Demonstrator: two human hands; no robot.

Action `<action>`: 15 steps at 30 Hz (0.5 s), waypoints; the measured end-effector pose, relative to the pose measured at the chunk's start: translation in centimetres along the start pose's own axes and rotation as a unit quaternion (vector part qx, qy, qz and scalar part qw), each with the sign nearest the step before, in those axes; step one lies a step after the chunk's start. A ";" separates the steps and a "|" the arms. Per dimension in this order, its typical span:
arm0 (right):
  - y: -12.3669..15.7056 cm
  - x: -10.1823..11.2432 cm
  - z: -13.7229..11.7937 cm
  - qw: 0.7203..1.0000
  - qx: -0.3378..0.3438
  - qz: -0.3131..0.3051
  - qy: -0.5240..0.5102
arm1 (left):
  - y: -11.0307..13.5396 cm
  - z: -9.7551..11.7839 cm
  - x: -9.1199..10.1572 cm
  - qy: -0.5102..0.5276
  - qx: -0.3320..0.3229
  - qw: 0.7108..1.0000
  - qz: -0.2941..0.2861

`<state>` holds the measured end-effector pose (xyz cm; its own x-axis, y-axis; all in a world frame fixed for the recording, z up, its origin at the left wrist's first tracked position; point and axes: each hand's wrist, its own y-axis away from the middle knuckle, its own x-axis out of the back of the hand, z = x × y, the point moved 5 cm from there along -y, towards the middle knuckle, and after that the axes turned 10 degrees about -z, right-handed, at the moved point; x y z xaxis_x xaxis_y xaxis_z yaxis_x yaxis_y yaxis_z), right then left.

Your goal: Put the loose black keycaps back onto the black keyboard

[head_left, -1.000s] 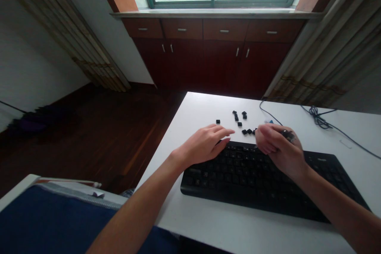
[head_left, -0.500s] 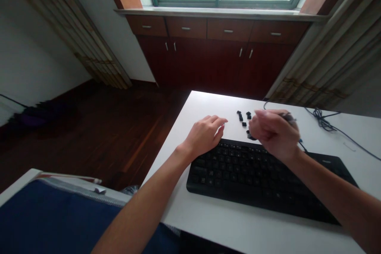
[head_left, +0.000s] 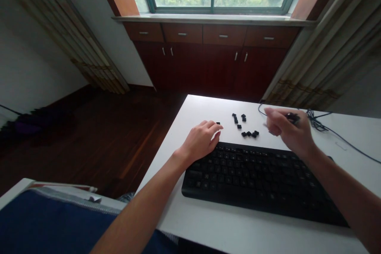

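Note:
A black keyboard (head_left: pixel 253 178) lies on the white table. My left hand (head_left: pixel 202 139) rests over its upper left corner, thumb and index finger apart, nothing seen between them. One black keycap (head_left: pixel 218 123) shows just behind its fingertips. My right hand (head_left: pixel 290 131) is raised above the upper right part of the keyboard, fingers curled closed around a small dark object (head_left: pixel 293 118) that pokes out at the back; its kind is unclear. Several loose black keycaps (head_left: pixel 249 133) lie on the table between the hands, beyond the keyboard.
A coiled black cable (head_left: pixel 317 121) lies on the white table (head_left: pixel 205 107) at the right. To the left, a dark blue cloth-covered seat (head_left: pixel 53 222) stands beside the table. Past the far edge are wooden cabinets (head_left: pixel 205 67) below a window.
My right hand has moved right, away from the loose keycaps, uncovering several of them. My left hand stays at the keyboard's corner. The view has shifted slightly.

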<state>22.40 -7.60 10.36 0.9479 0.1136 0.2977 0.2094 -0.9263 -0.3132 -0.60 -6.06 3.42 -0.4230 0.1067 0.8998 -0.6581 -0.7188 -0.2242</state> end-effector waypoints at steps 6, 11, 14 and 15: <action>-0.8 1.5 5.8 0.907 -0.069 -0.111 0.400 | -0.3 -0.8 -0.2 0.012 0.019 1.000 -0.011; -1.1 0.5 8.1 0.894 -0.076 -0.175 0.405 | -1.8 -2.0 -0.4 -0.019 0.021 0.999 -0.032; -1.7 -0.6 8.4 0.884 -0.084 -0.178 0.424 | -4.0 -2.1 -0.8 -0.043 0.001 0.998 -0.051; -1.9 -1.0 8.5 0.881 -0.085 -0.177 0.431 | -4.9 -1.9 -0.9 -0.051 -0.014 0.997 -0.059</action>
<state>23.04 -2.88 3.03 0.2802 0.1599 0.9465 0.3465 -0.9364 0.0556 1.81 -1.33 2.96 -0.2768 0.1172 0.9538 -0.7170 -0.6860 -0.1238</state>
